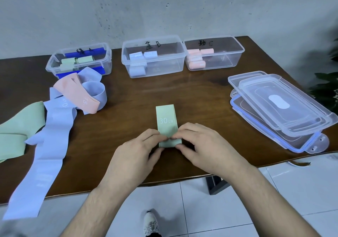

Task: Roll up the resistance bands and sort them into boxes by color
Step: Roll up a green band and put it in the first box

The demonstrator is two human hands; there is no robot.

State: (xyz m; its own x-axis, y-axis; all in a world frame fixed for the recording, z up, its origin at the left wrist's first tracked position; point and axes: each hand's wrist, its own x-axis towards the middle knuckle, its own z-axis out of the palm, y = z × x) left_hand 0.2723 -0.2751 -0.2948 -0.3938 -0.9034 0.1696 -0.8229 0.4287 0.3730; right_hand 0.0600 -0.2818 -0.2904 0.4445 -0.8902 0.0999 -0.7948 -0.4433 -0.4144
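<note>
A green band (166, 119) marked 30 LB lies flat in the middle of the table, its near end folded over. My left hand (136, 153) and my right hand (203, 145) pinch that folded near end from either side. Three clear boxes stand at the back: the left box (54, 63) holds green rolls, the middle box (164, 68) holds pale blue rolls, the right box (228, 57) holds pink rolls. Loose bands lie at the left: a pink one (76, 92), lavender-blue ones (51, 138) and a green one (16, 129).
Stacked clear lids (285, 107) with blue seals lie at the table's right. One long lavender band hangs over the table's front edge (164, 181) at the left. A plant (327, 87) stands beyond the right edge. A shoe (150, 223) shows on the tiled floor below.
</note>
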